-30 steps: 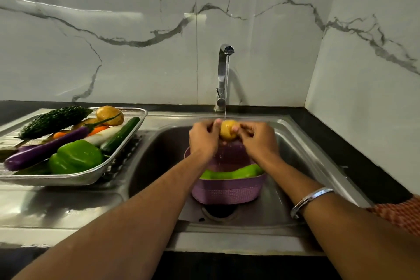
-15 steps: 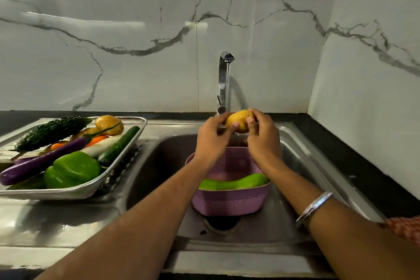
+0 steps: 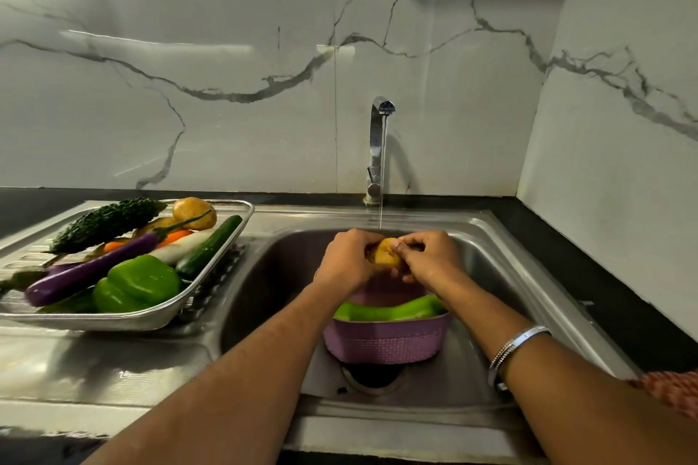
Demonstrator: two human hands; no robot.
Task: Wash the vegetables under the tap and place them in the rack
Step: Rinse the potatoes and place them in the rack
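Under the tap (image 3: 379, 147), over the purple basket (image 3: 385, 342) in the sink (image 3: 528, 276), the left hand (image 3: 349, 257) and right hand (image 3: 428, 257) both grip one potato (image 3: 386, 251) between curled fingers.

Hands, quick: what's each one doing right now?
Left hand: fingers curled round the potato, holding it under the tap stream.
Right hand: also gripping the potato, from the other side.

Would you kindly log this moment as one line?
step: rinsing | both hands hold potato | tap running | basket below
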